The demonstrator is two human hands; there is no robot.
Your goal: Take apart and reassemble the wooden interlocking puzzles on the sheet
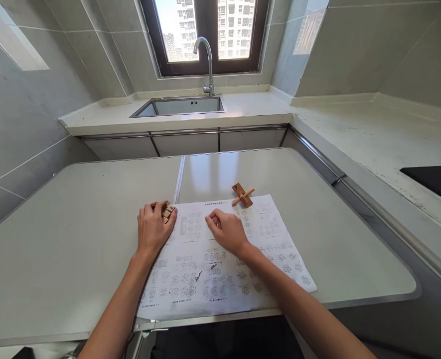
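Note:
Near the upper left corner of a printed sheet (194, 249), my left hand (153, 227) is closed around several light wooden puzzle pieces (167, 213). Its fingers hide part of them. My right hand (227, 229) rests on the upper middle of the sheet in a loose fist, and nothing shows in it. Just beyond that hand lies a flat brown wooden piece (238, 189) with a dark mark, at the sheet's top edge. A lighter wooden stick (249, 191) crosses it. The paper carries rows of small line diagrams and print.
The sheet lies on a pale folding table (81, 239) with a seam (180, 177) down the middle. Behind it, a white counter (257, 104) holds a sink (186, 105) and a tap (210, 65) below a window. At the right, a black flat object (437, 182) lies on the counter.

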